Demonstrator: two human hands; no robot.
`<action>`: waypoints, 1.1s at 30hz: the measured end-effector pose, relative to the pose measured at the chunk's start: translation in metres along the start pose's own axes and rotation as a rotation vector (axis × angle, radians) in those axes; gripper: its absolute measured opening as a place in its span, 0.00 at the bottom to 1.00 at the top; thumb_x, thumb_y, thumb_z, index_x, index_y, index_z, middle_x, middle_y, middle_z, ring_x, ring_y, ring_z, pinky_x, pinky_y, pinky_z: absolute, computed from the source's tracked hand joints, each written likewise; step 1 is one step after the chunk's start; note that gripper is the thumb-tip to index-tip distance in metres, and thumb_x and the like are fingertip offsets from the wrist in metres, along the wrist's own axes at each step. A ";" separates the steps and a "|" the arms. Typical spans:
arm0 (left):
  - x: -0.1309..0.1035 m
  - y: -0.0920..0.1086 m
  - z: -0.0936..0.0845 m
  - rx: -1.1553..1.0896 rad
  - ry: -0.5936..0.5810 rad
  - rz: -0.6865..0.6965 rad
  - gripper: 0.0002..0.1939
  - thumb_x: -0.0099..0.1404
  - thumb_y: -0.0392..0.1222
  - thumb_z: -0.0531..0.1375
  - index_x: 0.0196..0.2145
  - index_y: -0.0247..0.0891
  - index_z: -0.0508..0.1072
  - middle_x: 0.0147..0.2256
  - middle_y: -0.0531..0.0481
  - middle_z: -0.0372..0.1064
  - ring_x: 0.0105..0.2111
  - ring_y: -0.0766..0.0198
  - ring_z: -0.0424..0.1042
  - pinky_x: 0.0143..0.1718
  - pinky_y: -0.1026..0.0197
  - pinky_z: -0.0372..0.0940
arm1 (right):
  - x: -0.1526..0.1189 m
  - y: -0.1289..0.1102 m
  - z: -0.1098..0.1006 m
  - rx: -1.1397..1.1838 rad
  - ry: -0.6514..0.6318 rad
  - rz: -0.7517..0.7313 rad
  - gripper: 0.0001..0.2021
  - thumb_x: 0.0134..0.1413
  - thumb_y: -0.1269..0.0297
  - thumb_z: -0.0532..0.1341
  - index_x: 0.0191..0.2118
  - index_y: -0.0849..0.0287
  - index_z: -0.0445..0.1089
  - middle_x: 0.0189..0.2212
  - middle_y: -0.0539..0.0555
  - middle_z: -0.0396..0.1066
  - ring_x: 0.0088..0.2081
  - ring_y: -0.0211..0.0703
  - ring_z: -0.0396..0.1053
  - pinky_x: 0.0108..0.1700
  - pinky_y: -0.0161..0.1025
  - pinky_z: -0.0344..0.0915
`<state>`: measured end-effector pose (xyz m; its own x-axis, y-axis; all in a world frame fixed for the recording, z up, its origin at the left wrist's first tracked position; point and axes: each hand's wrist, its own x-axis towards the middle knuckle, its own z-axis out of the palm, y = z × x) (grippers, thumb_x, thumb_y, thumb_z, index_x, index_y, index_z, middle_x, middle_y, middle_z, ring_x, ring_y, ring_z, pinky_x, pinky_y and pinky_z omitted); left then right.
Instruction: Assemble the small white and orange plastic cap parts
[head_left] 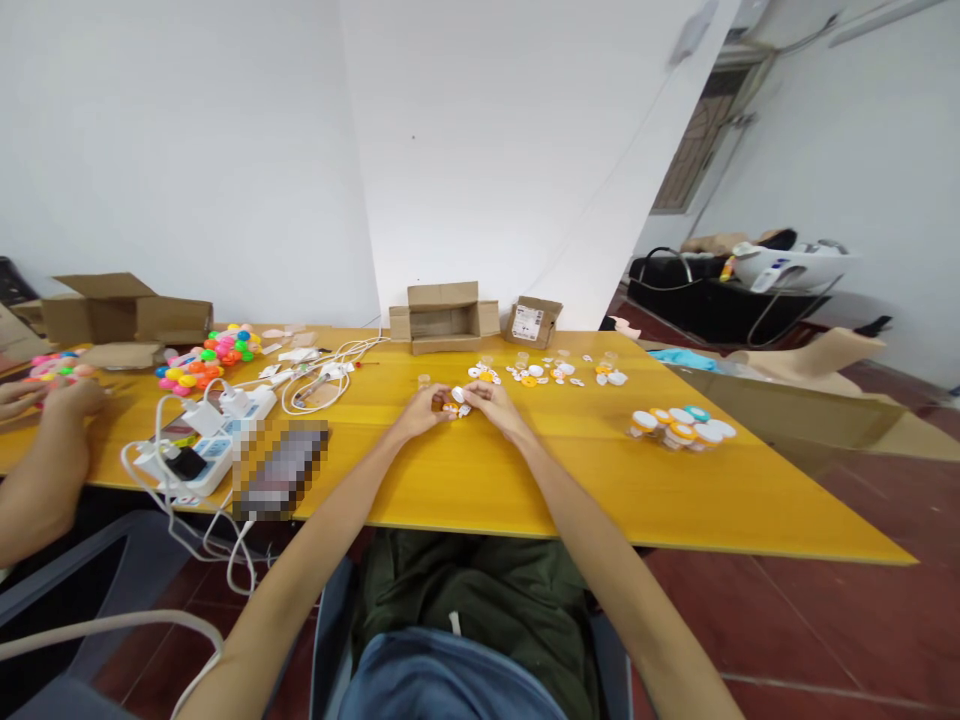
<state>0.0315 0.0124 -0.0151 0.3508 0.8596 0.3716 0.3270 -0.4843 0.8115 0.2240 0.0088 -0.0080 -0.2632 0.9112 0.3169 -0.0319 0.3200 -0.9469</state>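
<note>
Over the middle of the yellow table, my two hands are close together. My right hand (491,405) pinches a small round white cap (458,394) at its fingertips. Facing it, my left hand (425,413) has its fingers curled in by the cap; what they grip is too small to make out. Just below the fingertips are an orange piece (451,408) and a small white piece (464,410). A small clear container (424,381) stands behind my left hand. Beyond my right hand lie several loose white and orange caps (529,381) among small clear containers (523,359).
Closed jars with coloured lids (681,430) are grouped at right. Cardboard boxes (445,345) stand along the wall. To the left are a power strip (232,440) with white cables, a blurred-out phone (283,470) and colourful balls (229,345). Another person's hand (71,398) works far left.
</note>
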 end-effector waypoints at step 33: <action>0.001 -0.004 0.001 0.004 -0.006 -0.038 0.24 0.50 0.36 0.72 0.45 0.38 0.74 0.41 0.47 0.77 0.44 0.57 0.75 0.52 0.52 0.69 | -0.001 0.007 0.010 -0.070 -0.013 -0.037 0.11 0.42 0.55 0.70 0.28 0.56 0.75 0.28 0.52 0.78 0.32 0.44 0.75 0.39 0.42 0.72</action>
<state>0.0314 0.0149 -0.0183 0.3433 0.8763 0.3379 0.3434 -0.4520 0.8233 0.2147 0.0080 -0.0153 -0.2757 0.8951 0.3503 0.0255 0.3711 -0.9282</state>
